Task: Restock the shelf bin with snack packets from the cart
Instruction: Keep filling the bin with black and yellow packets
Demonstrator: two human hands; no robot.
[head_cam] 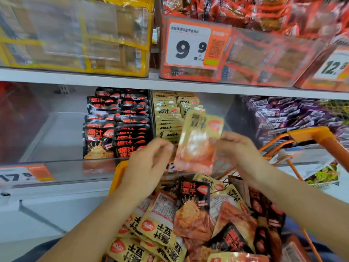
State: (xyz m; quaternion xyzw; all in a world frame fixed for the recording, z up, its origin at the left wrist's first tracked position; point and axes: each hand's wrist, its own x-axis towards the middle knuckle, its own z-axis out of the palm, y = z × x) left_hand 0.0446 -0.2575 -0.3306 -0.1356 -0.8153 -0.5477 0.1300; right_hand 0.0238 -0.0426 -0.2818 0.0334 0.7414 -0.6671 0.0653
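Note:
A tan snack packet (198, 142) is upright in the air in front of the shelf bin (75, 167), blurred by motion. My right hand (239, 150) pinches its right edge. My left hand (149, 165) is at its left edge with fingers curled; whether it touches the packet I cannot tell. Below, the orange cart (317, 137) holds a heap of several tan and black packets (194, 220). In the clear bin, black packets (117, 125) stand in rows on the left and tan packets (170, 114) on the right.
The bin's left part is bare behind a 17.8 price tag (24, 174). Purple packets (294, 118) fill the bin to the right. The upper shelf carries a yellow-packet bin (75, 35) and red-packet bins with a 9.9 tag (194, 44).

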